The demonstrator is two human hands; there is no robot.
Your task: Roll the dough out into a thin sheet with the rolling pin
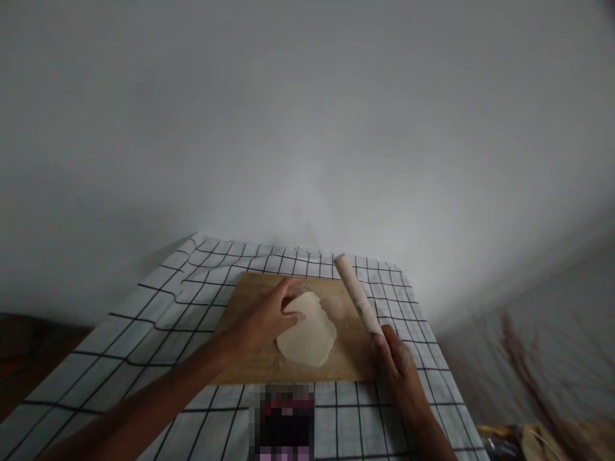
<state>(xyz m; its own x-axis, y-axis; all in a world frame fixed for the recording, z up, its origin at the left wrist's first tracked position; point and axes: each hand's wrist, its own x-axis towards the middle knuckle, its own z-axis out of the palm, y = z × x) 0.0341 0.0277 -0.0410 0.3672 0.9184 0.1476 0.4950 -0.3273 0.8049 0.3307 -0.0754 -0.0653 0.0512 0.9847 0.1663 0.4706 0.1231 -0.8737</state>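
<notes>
Your right grip (396, 362) wraps the rolling pin (358, 294); your left grip (269, 315) hangs half-open over the dough (307, 336). Blurred branches (521, 363) stand beyond the desk's (413, 323) right edge.

The back is filled by a big, pale grey wall (288, 128). It is lit softly, with a brighter patch low down, behind the bench (192, 320). The bench is covered by a white cloth (115, 365) marked with black squares. On the right, brown twigs (515, 352) are blurred. On the left, a dark brown shape (33, 342) cannot be made out.
</notes>
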